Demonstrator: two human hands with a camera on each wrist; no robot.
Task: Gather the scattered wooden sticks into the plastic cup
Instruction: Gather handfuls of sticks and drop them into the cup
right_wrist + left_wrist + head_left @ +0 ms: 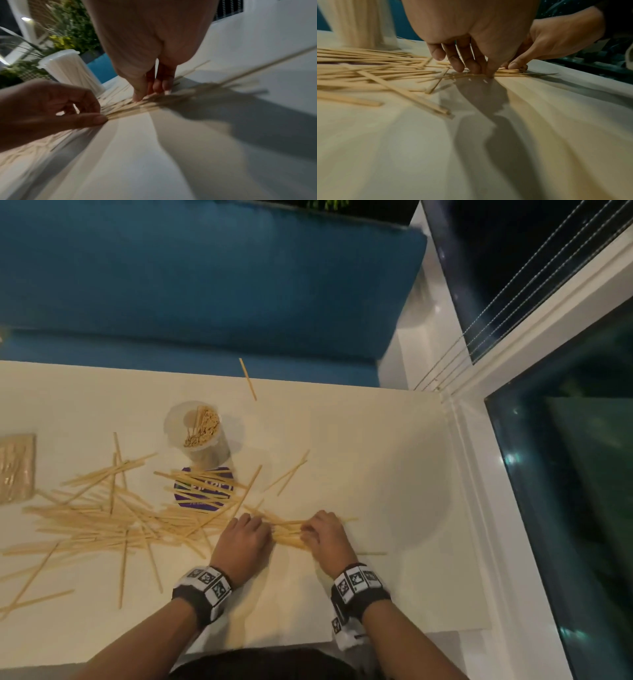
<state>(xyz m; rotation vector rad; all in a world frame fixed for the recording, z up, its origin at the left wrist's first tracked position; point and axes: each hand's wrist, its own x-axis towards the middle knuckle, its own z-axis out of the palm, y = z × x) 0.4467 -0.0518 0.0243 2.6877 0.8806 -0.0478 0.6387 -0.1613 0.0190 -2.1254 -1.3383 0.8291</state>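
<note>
A clear plastic cup (197,433) stands upright on the cream table (376,474), partly filled with wooden sticks. It also shows as the cup (359,27) and the cup (68,70) in the wrist views. Many loose sticks (102,518) lie scattered left of centre. Near the front middle, a small bundle of sticks (287,534) lies flat between my hands. My left hand (265,530) pinches its left end with thumb and curled fingers, as the left hand (96,116) shows. My right hand (306,534) grips its right part, fingertips down on the bundle (130,109).
A purple coaster (203,489) lies under some sticks just in front of the cup. A wrapped packet of sticks (15,467) sits at the far left. One stick (248,380) overhangs the far edge by the blue sofa (205,285). A window frame (479,474) borders the right.
</note>
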